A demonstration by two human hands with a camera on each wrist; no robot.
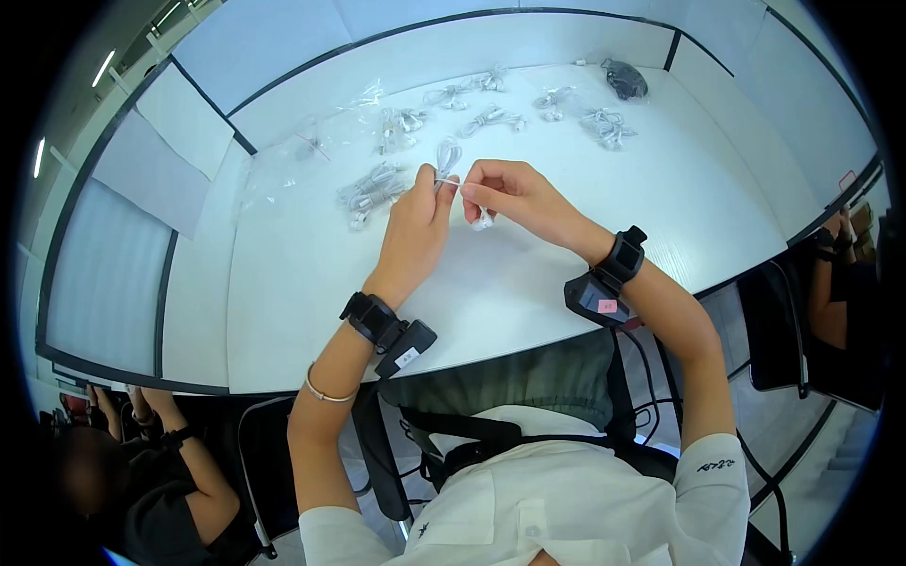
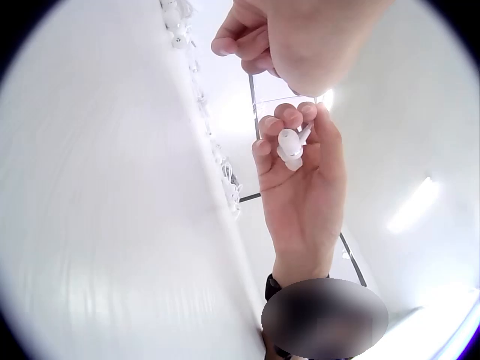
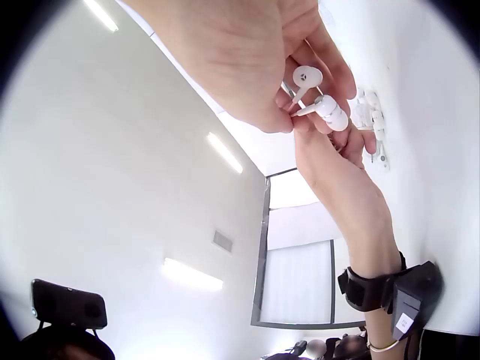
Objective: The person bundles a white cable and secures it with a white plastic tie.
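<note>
Shirt (image 1: 585, 495) | cable bundle (image 1: 448, 154): long axis fore-aft, loop forward | left hand (image 1: 418, 222): fingers pinching it | right hand (image 1: 519, 196): pinching strand (image 1: 450, 182)

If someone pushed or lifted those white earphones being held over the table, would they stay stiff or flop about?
The looped cable would probably flop, since it is thin and already bends into tight curves. The earbuds look small, so they are likely light. Their rounded bodies might roll a little if nudged, though the attached wires could limit that.

The right hand (image 3: 240, 56) held 2 white earbuds (image 3: 307, 76). The left hand (image 3: 327, 159) was beyond, a black strap (image 3: 365, 291) around its wrist.
</note>
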